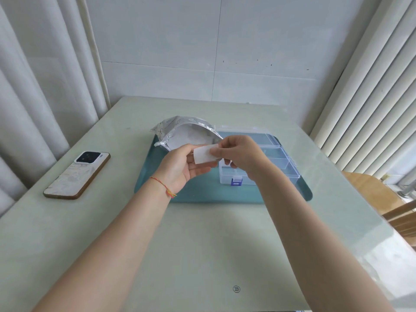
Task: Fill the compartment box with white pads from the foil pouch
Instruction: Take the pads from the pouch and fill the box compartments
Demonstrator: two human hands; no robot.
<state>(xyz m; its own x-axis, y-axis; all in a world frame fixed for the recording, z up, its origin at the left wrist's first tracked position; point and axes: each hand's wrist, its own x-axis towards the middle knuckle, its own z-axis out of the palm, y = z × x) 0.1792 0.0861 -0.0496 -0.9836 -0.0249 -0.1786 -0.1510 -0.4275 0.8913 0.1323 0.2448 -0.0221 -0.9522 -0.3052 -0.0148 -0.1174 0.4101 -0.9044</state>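
Note:
A white pad (203, 154) is held above the teal tray (155, 183) between both hands. My right hand (239, 154) pinches its right end with thumb and fingers. My left hand (180, 167) holds its left side, palm turned up. Behind my left hand the silver foil pouch (180, 130) lies with its mouth gaping, white pads showing inside. The clear compartment box (276, 163) sits on the tray under and to the right of my right hand, its lid folded back and a blue latch (236, 181) at its front. My right hand hides the box's left compartments.
A phone (77, 174) lies face down on the pale table (202, 244) to the left of the tray. Curtains hang at the left, slatted blinds at the right. A wooden chair (373, 194) stands past the table's right edge.

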